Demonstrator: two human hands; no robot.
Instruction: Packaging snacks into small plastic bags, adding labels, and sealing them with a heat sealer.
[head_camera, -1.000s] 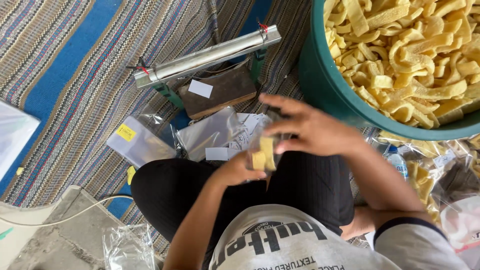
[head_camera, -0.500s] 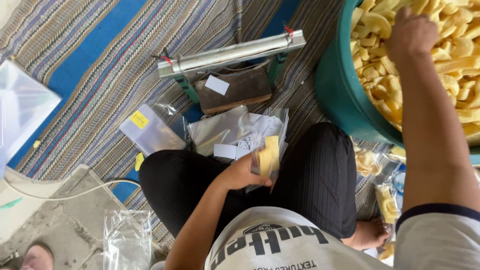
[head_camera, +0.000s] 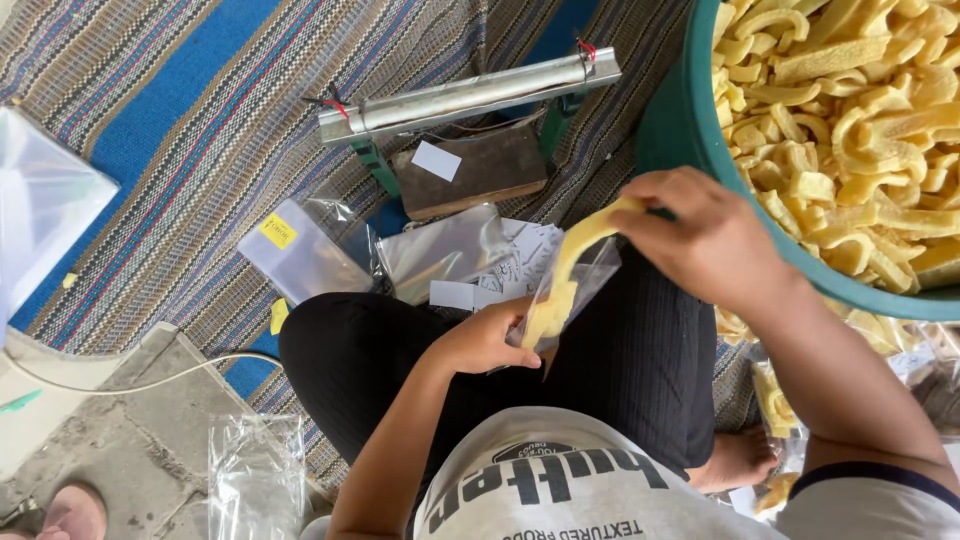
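Observation:
My left hand (head_camera: 487, 340) holds a small clear plastic bag (head_camera: 570, 290) over my lap, with yellow chips showing inside it. My right hand (head_camera: 705, 235) grips a long curved yellow chip (head_camera: 585, 235) and has its lower end in the bag's mouth. A large green tub (head_camera: 690, 130) heaped with yellow chips (head_camera: 850, 120) stands at the right, just beyond my right hand.
A metal bar sealer (head_camera: 470, 95) on green legs stands on the striped mat (head_camera: 200, 130), with a dark board (head_camera: 480, 170) under it. Empty clear bags (head_camera: 300, 255) lie before my knees and more (head_camera: 255, 480) on the concrete. Filled bags (head_camera: 775, 395) lie at my right.
My right hand came back from the tub with a long chip and brought it down to the bag held by my left hand. The view also shifted slightly.

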